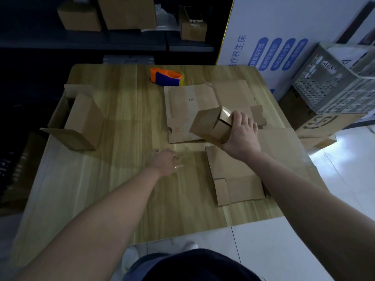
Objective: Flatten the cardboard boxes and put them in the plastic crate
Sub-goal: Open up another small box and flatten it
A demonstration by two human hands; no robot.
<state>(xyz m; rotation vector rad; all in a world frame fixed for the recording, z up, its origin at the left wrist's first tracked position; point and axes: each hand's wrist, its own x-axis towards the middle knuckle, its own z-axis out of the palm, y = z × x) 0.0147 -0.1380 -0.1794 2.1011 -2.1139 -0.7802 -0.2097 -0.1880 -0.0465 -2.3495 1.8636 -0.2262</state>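
A small box (211,126) is being gripped at its taped end by the right hand (242,136), with fingers and thumb curled round it. It is being held tilted, just above a flat sheet (188,106) lying on the far right part of the table (121,110). A 2nd sheet (235,175) is lying nearer, by the table's right edge, partly under the right forearm. The left hand (165,161) is being held low over the table's middle, fingers pointing right. Something clear and shiny is showing at its fingertips, but through the blur it cannot be told whether anything is being pinched. An open box (79,120) is standing at the table's left edge. A tape dispenser (166,77) is sitting at the far edge. The crate (334,82) is resting on stacked boxes (316,120) beyond the table's right side.
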